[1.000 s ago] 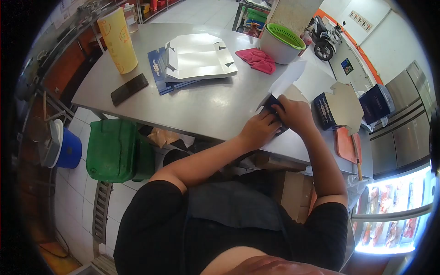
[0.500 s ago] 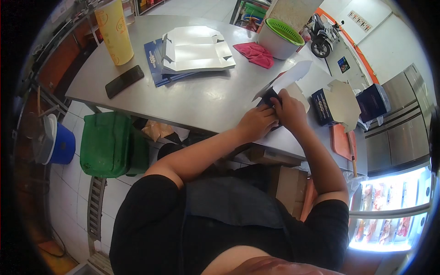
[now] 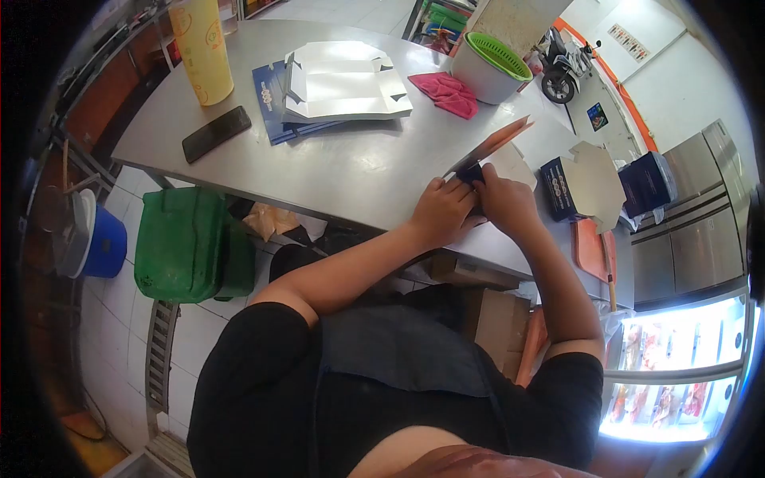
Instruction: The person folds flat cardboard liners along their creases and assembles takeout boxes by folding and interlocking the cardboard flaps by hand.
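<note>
A partly folded cardboard takeaway box [image 3: 514, 166], dark blue outside and pale inside, is held at the near right edge of the metal table. My left hand [image 3: 445, 209] grips its near left side with bent fingers. Close beside it, my right hand [image 3: 508, 201] pinches a dark blue panel, its thumb and fingers near the left fingertips. One flap rises beyond my hands, seen nearly edge-on with an orange tint. Both hands hide the box's near part. An opened blue-and-cream box [image 3: 562, 187] stands just right of my right hand.
Flat blue cardboard blanks [image 3: 269, 95] lie under white-faced trays [image 3: 347, 80] on the table [image 3: 343, 171]. A phone [image 3: 217, 134], yellow cylinder [image 3: 201, 52], pink cloth [image 3: 446, 94] and white tub with green basket [image 3: 488, 76] are around. A green bin [image 3: 179, 243] stands below left.
The box's raised flap has turned from showing its broad pale face to nearly edge-on, with orange showing. My hands stay close together on the box. The view has shifted slightly.
</note>
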A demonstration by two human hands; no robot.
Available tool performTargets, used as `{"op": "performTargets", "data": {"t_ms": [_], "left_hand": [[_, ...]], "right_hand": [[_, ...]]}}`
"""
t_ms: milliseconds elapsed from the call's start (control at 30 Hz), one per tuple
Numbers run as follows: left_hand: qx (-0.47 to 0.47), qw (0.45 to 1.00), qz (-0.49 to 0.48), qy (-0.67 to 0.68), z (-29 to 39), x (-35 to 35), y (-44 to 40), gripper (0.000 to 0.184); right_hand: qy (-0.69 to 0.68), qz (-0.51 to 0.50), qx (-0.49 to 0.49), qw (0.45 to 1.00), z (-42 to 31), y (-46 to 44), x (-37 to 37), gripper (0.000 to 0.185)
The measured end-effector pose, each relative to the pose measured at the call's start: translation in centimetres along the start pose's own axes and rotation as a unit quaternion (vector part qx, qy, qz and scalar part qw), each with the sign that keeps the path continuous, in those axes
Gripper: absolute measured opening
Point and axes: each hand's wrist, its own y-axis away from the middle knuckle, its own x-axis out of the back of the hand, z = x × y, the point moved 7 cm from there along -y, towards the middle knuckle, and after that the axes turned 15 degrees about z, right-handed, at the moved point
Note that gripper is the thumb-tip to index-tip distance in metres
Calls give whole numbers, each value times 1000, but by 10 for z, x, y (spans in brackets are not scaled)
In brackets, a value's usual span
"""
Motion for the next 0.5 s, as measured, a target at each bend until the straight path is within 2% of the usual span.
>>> {"op": "performTargets", "data": {"t_ms": [167, 267, 500], "left_hand": [[5, 1000, -9, -6, -2, -3, 2, 41], [3, 1000, -6, -9, -1, -1, 3, 41], [24, 998, -52, 1, -1, -4, 3, 49]], "right_hand": [[44, 5, 18, 999, -4, 0, 0, 24], [43, -22, -30, 998, 1, 0, -2, 24], [38, -41, -64, 996, 3, 1, 3, 25]]}}
